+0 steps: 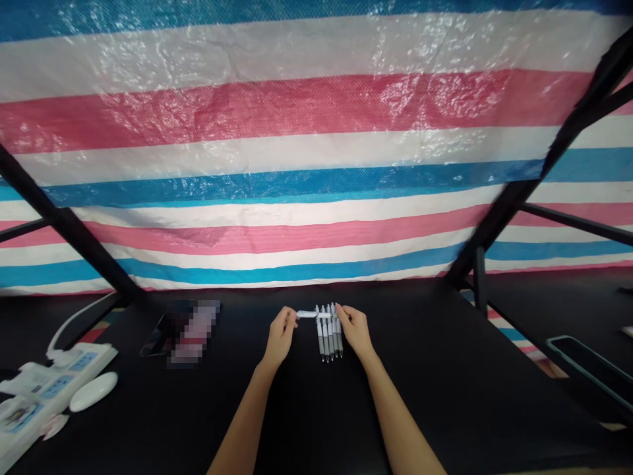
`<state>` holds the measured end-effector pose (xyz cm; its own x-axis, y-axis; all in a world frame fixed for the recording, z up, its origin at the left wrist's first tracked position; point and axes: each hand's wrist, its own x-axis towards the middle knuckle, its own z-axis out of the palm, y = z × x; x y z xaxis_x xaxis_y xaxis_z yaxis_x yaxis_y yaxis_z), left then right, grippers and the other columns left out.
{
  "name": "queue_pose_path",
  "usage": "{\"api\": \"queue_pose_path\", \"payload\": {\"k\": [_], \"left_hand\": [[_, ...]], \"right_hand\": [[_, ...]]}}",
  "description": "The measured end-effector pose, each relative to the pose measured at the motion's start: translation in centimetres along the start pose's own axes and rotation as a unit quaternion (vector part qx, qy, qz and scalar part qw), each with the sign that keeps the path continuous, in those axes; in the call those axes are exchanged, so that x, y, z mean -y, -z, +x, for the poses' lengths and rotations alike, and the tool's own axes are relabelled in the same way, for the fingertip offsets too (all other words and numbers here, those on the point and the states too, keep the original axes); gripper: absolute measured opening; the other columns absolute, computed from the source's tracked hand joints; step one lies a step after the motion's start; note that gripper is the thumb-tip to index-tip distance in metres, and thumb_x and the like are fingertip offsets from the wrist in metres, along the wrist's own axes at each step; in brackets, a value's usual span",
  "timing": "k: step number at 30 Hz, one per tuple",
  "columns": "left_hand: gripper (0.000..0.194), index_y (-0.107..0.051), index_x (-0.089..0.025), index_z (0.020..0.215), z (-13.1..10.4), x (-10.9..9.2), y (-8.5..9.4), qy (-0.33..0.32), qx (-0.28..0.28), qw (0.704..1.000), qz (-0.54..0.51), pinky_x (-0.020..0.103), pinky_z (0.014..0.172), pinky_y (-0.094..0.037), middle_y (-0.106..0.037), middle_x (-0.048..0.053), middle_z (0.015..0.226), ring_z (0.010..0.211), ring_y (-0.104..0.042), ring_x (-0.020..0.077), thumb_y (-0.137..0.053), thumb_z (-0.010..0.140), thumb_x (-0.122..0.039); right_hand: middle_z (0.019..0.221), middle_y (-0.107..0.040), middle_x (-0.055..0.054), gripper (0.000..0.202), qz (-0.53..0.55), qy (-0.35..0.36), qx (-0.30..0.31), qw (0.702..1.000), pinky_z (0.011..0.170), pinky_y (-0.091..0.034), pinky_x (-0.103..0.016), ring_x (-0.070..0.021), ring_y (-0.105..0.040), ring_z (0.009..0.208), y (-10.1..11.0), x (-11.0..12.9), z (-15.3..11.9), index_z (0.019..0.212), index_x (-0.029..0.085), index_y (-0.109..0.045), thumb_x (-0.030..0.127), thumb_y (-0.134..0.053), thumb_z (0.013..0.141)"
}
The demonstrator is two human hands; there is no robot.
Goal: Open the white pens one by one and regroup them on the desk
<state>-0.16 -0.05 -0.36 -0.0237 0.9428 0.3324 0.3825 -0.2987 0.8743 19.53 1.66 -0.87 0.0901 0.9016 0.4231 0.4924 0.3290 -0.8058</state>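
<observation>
**White strip (pixel 307 315) across a row of pens (pixel 326 338)**

The left hand (pixel 281 334) pinches the strip's outer end. Right of it, between the hands, the pens lie side by side on the table (pixel 316 422). The right hand (pixel 355 326) touches the row's upper right end; whether it pinches, I cannot tell. Lining up looks done; the strip's left length is not yet around the pens.
</observation>
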Motion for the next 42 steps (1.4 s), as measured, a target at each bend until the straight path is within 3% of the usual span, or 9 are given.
{"api": "queue_pose_path", "payload": {"k": [3,7,11,15,20,32,42], "left_hand": [[0.027,-0.052,-0.020,0.083,0.0,0.1,0.0,-0.007,0.007,1.000,-0.003,0.027,0.066,-0.043,-0.057,0.001,0.070,0.067,-0.058,0.0150,-0.038,0.087,-0.043],[0.034,-0.051,-0.020,0.071,0.1,0.1,0.1,-0.034,-0.012,0.999,0.022,0.026,0.064,-0.041,-0.051,0.000,0.064,0.063,-0.053,0.0140,-0.034,0.088,-0.044],[0.038,-0.051,-0.019,0.069,0.2,0.3,0.1,-0.017,-0.022,1.000,-0.008,0.026,0.065,-0.042,-0.051,0.000,0.063,0.063,-0.052,0.0143,-0.032,0.089,-0.045],[0.039,-0.052,-0.019,0.069,0.3,0.6,0.1,0.014,-0.042,0.998,-0.043,0.027,0.064,-0.043,-0.054,0.000,0.060,0.061,-0.054,0.0147,-0.034,0.087,-0.047],[0.042,-0.053,-0.018,0.065,0.5,1.2,0.6,0.050,-0.090,0.992,-0.070,0.027,0.060,-0.043,-0.054,0.000,0.057,0.058,-0.054,0.0153,-0.038,0.083,-0.053],[0.043,-0.054,-0.017,0.059,1.0,2.4,1.4,0.076,-0.120,0.982,-0.128,0.025,0.057,-0.040,-0.053,0.000,0.054,0.054,-0.051,0.0136,-0.045,0.078,-0.055],[0.043,-0.053,-0.017,0.059,1.3,3.0,2.1,0.102,-0.106,0.982,-0.115,0.025,0.058,-0.041,-0.052,0.000,0.055,0.056,-0.050,0.0133,-0.047,0.077,-0.056]], "right_hand": [[0.050,-0.026,0.005,0.047,0.006,-0.006,0.001,1.000,0.048,-0.023,-0.024,-0.0097,-0.029,0.048,0.0,-0.1,0.0,0.049,0.020,-0.030,0.049,-0.038,0.084],[0.050,-0.024,0.005,0.047,0.004,-0.007,0.010,1.000,0.048,-0.022,-0.024,-0.0094,-0.027,0.048,-0.1,0.0,-0.1,0.049,0.020,-0.029,0.048,-0.038,0.084],[0.049,-0.024,0.005,0.047,0.004,-0.006,0.019,1.000,0.048,-0.021,-0.023,-0.0090,-0.027,0.048,-0.2,0.2,-0.1,0.047,0.019,-0.031,0.046,-0.040,0.084],[0.050,-0.036,0.004,0.042,0.035,-0.007,0.048,0.998,0.051,-0.028,-0.023,-0.0100,-0.036,0.049,-0.1,0.4,-0.1,0.051,0.018,-0.044,0.044,-0.044,0.084],[0.073,-0.060,-0.002,0.022,0.125,0.009,0.084,0.989,0.064,-0.041,-0.025,-0.0153,-0.054,0.067,-0.2,0.1,-0.1,0.074,0.017,-0.059,0.038,-0.056,0.078],[0.086,-0.069,-0.008,0.021,0.174,-0.045,0.110,0.978,0.077,-0.047,-0.035,-0.0225,-0.063,0.083,1.0,-1.1,0.5,0.082,0.017,-0.068,0.035,-0.065,0.070],[0.087,-0.069,-0.008,0.021,0.146,-0.047,0.118,0.981,0.074,-0.047,-0.034,-0.0218,-0.063,0.082,2.2,-1.7,0.8,0.083,0.017,-0.069,0.034,-0.064,0.072]]}}
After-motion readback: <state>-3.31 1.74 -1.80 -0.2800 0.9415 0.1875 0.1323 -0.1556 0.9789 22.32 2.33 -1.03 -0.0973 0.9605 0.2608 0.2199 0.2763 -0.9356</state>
